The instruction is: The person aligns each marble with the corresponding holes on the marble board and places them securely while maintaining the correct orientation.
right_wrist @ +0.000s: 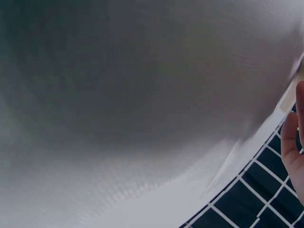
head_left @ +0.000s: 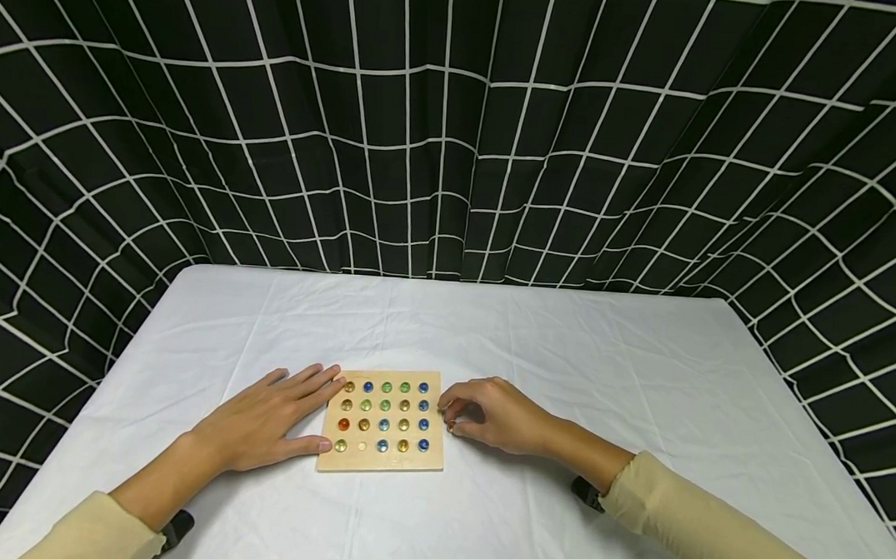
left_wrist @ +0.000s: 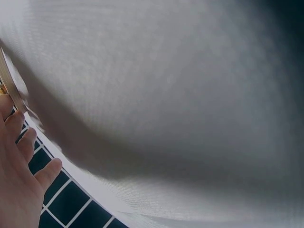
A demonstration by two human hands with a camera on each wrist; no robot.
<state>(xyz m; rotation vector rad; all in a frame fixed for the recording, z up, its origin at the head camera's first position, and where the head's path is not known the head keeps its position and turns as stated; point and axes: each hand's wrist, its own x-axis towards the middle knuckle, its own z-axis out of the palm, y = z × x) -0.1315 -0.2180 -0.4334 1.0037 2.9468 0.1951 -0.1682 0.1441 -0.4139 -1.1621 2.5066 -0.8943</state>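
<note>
A flat wooden board (head_left: 380,465) lies on the table, holding rows of glass marbles in gold, green, blue and red-orange. One hollow (head_left: 361,446) in the row nearest the person holds no marble. My left hand (head_left: 265,422) lies with spread fingers at the board's left edge, fingertips and thumb touching it. In the left wrist view, the board's side (left_wrist: 10,83) shows beside the fingers. Just off the right edge, my right hand (head_left: 505,415) pinches a small amber marble (head_left: 451,426) between thumb and curled fingers. Only part of that hand shows in the right wrist view.
A white cloth (head_left: 609,362) with light creases covers the table. Behind and on both sides hangs a black curtain (head_left: 453,171) with a white grid. A dark wrist device (head_left: 587,493) sits beneath the right sleeve, another (head_left: 176,528) by the left cuff.
</note>
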